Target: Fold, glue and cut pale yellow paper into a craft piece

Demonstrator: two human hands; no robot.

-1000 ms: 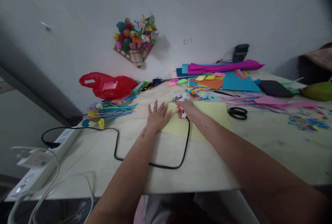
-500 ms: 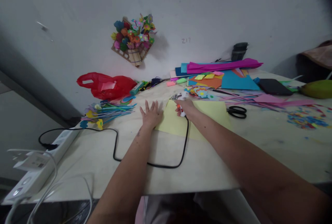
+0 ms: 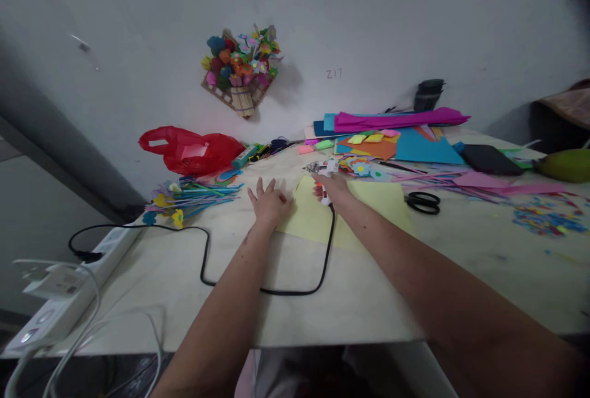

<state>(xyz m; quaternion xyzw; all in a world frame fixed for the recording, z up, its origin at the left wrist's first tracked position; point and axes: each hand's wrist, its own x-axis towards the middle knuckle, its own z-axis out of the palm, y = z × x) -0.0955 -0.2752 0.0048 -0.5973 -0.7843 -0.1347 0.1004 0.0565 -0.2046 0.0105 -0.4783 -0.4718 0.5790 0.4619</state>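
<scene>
The right hand (image 3: 335,192) wraps the glue gun (image 3: 328,169), its nozzle aimed leftward, seemingly to keep the black cord (image 3: 330,250) trailing below the grip. Left of that grip, the left hand (image 3: 268,207) spreads its outer fingers beside the yellow sheet (image 3: 378,201), perhaps for steadiness; whether its curled forefinger and thumb pinch anything, I cannot tell.

Centre of frame: right hand (image 3: 330,190) held white corded tool (image 3: 328,171) over yellow sheet (image 3: 369,201); left hand (image 3: 271,204) at sheet's left edge.
</scene>
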